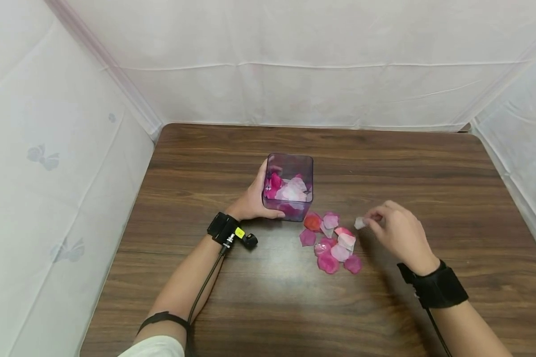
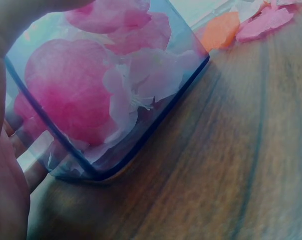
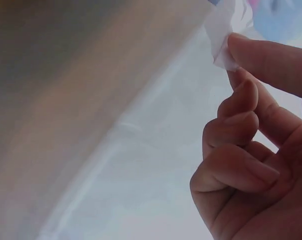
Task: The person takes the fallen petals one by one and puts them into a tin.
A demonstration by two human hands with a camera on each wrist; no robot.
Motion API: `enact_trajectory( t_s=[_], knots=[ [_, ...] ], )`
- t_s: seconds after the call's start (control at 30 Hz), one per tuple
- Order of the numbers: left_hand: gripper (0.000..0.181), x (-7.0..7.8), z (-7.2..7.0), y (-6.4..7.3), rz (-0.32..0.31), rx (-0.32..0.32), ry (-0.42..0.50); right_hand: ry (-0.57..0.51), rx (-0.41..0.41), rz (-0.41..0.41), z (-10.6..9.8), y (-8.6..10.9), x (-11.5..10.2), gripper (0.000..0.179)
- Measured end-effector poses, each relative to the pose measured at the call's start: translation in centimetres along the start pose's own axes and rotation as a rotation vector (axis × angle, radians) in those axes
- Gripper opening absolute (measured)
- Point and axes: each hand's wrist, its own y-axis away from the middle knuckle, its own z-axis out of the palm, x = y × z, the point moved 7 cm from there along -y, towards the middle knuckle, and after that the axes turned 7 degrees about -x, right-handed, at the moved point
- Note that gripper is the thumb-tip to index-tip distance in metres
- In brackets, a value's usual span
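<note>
While the left hand (image 1: 253, 201) holds a purple see-through plastic box (image 1: 296, 213) with pink and white artificial petals (image 1: 295, 190) inside, the right hand's (image 1: 401, 232) grip is narrow, pinching one white petal (image 1: 359, 223) near loose pink/orange petals (image 1: 328, 263) on the table (image 1: 205, 163). Yellow label (image 1: 239, 232) at the left wrist strap (image 1: 222, 226); print too small to read.

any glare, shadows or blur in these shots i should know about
Head view: pale glare on the table, dark shadow beside the right arm; left wrist view: bluish cast over the container; right wrist view: fingers fairly clear, what lies behind them blurred.
</note>
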Motion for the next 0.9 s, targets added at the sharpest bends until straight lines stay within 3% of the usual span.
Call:
enact_trajectory(
  t_s=[0.13, 0.27, 0.43, 0.6, 0.9],
  knots=[
    [0.131, 0.0, -0.1, 0.1, 0.003, 0.004, 0.001, -0.037, 0.099, -0.048, -2.1, -2.8, -2.3, 0.005],
    [0.131, 0.0, 0.0, 0.1, 0.003, 0.0, 0.001, -0.093, 0.122, -0.096, -2.9, -5.5, -5.2, 0.006],
    [0.133, -0.1, 0.4, -0.1, 0.009, -0.002, 0.012, -0.154, 0.077, -0.122, -2.3, -8.9, -8.1, 0.007],
    [0.133, -0.1, 0.7, -0.3, 0.024, -0.008, 0.024, -0.144, -0.003, -0.138, -0.3, -11.5, -10.1, 0.009],
    [0.133, 0.1, 0.7, -0.4, 0.01, -0.008, 0.035, -0.035, -0.093, -0.131, 2.0, -12.9, -11.6, 0.014]
  ],
)
